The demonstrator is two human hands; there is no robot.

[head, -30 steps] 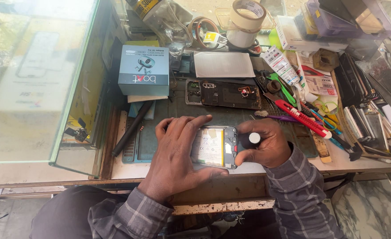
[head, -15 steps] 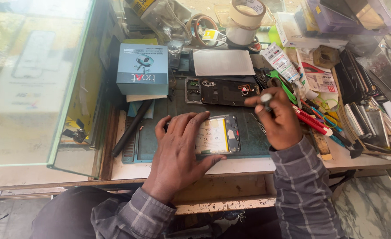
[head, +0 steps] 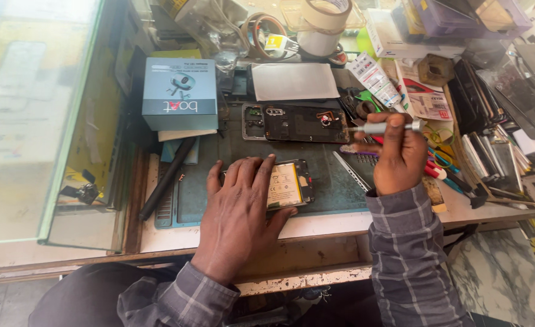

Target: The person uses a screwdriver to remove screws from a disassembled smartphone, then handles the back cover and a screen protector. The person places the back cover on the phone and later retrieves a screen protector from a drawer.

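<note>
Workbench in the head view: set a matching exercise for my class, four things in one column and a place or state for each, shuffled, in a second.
Things:
1. opened phone
2. screwdriver
3. blue box
4. tape roll

Places or states:
A. at the back edge of the bench
B. pressed flat under the left hand
C. held level in the right hand
D. on the bench's left side, beside the glass pane

Pairs: 1-B, 2-C, 3-D, 4-A

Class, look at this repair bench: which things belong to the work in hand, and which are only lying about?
In use:
- opened phone under the left hand
- silver screwdriver in the right hand
- black back cover
- dark work mat

Lying about:
- blue box
- tape roll
- white tube
- black pen
</note>
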